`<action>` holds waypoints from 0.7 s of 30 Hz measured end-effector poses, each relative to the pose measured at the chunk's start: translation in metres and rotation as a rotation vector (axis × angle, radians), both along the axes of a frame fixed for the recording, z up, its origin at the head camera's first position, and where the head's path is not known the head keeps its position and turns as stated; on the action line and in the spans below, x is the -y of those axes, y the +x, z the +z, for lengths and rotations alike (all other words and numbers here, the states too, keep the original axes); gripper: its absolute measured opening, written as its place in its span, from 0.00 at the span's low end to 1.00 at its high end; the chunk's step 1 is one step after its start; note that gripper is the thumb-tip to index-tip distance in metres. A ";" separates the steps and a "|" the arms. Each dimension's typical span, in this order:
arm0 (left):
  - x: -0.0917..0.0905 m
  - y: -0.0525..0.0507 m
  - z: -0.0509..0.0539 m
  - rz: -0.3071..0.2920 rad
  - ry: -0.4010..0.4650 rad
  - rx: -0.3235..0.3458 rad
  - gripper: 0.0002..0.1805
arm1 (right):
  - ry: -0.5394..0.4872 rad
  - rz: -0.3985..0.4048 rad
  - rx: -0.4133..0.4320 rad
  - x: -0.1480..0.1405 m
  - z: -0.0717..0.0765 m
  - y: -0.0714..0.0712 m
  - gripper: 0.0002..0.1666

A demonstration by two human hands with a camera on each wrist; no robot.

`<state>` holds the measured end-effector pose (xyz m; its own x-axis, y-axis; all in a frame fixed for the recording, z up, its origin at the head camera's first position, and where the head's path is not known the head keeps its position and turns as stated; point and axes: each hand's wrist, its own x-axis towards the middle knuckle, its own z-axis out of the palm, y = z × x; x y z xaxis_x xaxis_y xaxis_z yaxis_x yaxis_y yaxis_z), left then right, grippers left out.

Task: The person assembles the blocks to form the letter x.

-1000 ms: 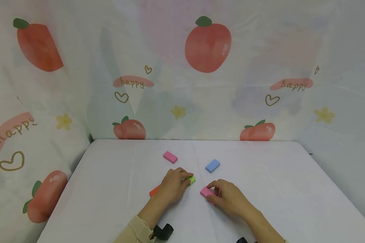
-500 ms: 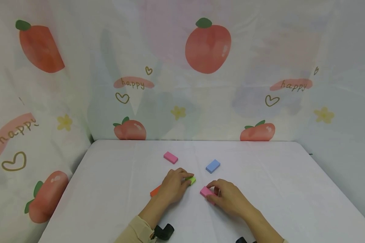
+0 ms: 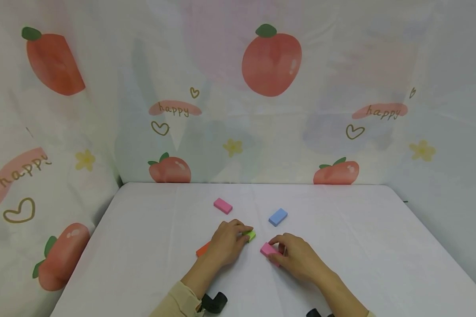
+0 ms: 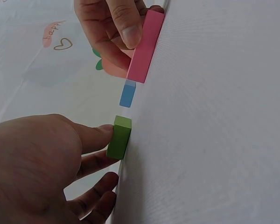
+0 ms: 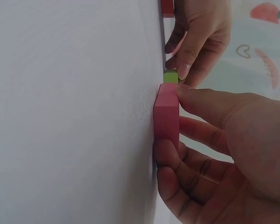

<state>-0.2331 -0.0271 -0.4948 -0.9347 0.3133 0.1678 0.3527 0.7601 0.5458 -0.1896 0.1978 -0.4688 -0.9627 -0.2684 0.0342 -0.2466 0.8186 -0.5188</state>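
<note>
In the head view the left hand [image 3: 226, 242] pinches a green block [image 3: 251, 236] on the white table, its thumb on one side and a finger on the other, as the left wrist view also shows. To its right, the right hand [image 3: 299, 257] grips a pink block [image 3: 268, 249] between thumb and fingers. The right wrist view shows this pink block [image 5: 167, 116] resting on the tabletop, the thumb at its upper end and fingertips at its lower end. A gap separates the two held blocks.
A second pink block [image 3: 223, 205] lies behind the left hand, and a blue block [image 3: 278, 217] lies behind the right. An orange block [image 3: 202, 249] is partly covered by the left hand. Printed cloth [image 3: 277, 132] hangs behind the white table [image 3: 361, 246].
The pink block in the right hand has shifted very slightly to the left. The left hand stays on the green block, and the whole view has tilted a little.
</note>
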 end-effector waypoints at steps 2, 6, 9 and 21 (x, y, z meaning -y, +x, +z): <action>0.000 0.000 0.000 0.003 0.001 0.000 0.15 | -0.004 0.002 0.001 0.000 0.000 0.000 0.17; 0.000 0.000 0.000 0.005 0.000 0.000 0.16 | -0.008 0.006 -0.001 0.001 0.001 0.000 0.17; 0.000 0.000 0.000 0.001 0.000 0.002 0.16 | -0.010 0.003 0.004 0.001 0.001 -0.001 0.17; 0.000 -0.001 0.000 -0.006 -0.003 0.011 0.16 | -0.016 0.016 0.018 0.003 0.001 -0.007 0.16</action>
<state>-0.2337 -0.0276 -0.4951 -0.9345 0.3193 0.1570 0.3515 0.7594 0.5475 -0.1961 0.1944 -0.4677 -0.9588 -0.2834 0.0213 -0.2501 0.8060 -0.5365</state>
